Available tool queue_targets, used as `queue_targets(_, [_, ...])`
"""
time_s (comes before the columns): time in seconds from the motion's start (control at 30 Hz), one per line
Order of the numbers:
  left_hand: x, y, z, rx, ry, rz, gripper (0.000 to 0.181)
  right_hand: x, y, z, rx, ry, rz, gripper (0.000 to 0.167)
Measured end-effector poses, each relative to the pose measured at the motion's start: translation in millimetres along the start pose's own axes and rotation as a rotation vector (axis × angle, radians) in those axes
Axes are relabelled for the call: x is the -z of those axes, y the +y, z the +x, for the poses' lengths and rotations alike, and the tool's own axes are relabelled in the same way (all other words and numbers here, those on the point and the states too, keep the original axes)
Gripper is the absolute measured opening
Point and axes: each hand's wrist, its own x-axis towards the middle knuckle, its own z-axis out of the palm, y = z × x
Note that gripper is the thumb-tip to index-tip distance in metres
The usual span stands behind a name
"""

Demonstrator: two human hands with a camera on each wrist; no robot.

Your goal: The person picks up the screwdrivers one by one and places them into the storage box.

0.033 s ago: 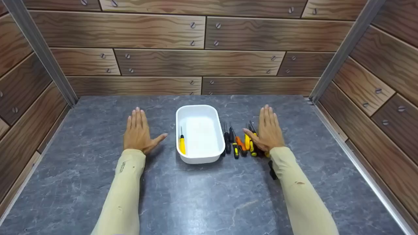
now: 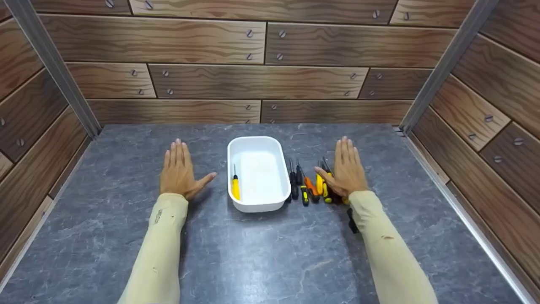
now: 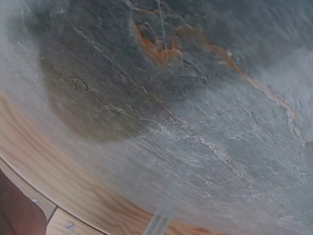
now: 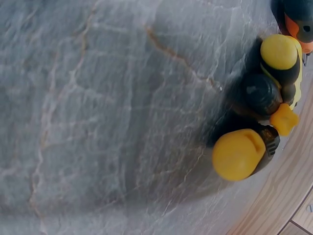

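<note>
A white tray (image 2: pixel 263 169) sits mid-table, holding a screwdriver with a yellow handle (image 2: pixel 235 188) along its left wall. To the tray's left, my left hand (image 2: pixel 177 171) lies palm down, fingers straight and thumb spread toward the tray; it holds nothing. My right hand (image 2: pixel 348 171) is likewise flat, over the right end of a row of screwdrivers, its thumb above some of them. Whether it touches them I cannot tell. Among the row are an orange-handled screwdriver (image 2: pixel 311 185) and a short black-and-yellow one (image 2: pixel 304 195). In the right wrist view a yellow handle end (image 4: pixel 237 155) shows close up.
The grey marbled tabletop (image 2: pixel 253 253) spreads around the tray. Wood-patterned walls (image 2: pixel 211 80) stand at the back and both sides, with metal posts (image 2: pixel 447 63) at the back corners. Only tabletop, wall and a sliver of hand appear in the left wrist view.
</note>
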Motion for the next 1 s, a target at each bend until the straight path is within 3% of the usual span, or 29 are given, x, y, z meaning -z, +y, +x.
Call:
queue_targets(0.27, [6.4, 8.0, -0.8, 0.004, -0.034, -0.020, 0.118, 3, 1, -3.3, 0.014, 0.011, -0.021, 0.104])
queue_targets(0.53, [13.6, 29.6, 2.1, -0.020, 0.012, -0.091, 0.110, 9, -3, -6.3, -0.036, -0.039, 0.067, 0.101])
queue_targets(0.7, [16.1, 59.1, -1.6, 0.007, 0.026, -0.218, 0.101, 13, -8, -8.9, -0.047, -0.014, 0.191, 0.096])
queue_targets(0.87, [15.3, 97.0, -12.0, 0.007, -0.028, -0.334, 0.101, 18, -14, -13.9, -0.068, -0.004, 0.298, 0.092])
queue_targets(1.0, [13.0, 119.2, -23.9, -0.003, -0.076, -0.388, 0.103, 19, -20, -18.1, -0.084, 0.003, 0.379, 0.086])
